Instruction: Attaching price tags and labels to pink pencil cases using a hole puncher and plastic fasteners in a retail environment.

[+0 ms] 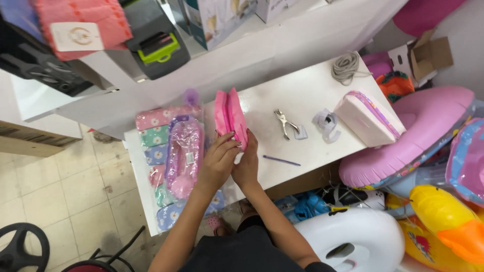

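Two hands meet at the near edge of the white table (312,95). The left hand (218,162) and the right hand (247,163) both have their fingers (228,142) curled tight around the lower end of one pink pencil case (230,117), a soft, flattened pouch held upright over the table, its upper end pointing away from the person. Just left of it lies one clear plastic pack (184,157) holding a glossy purple pouch, on top of a stack of pastel cases (157,146) with small daisy prints. To the right, one thin purple stick (281,160) lies flat near the table's edge. Farther on sit one metal hole punch (285,122), one loose curl of clear tape (326,124), and one boxy white case (367,118) with purple striped trim. At the far edge lies one coil of grey cord (346,67).
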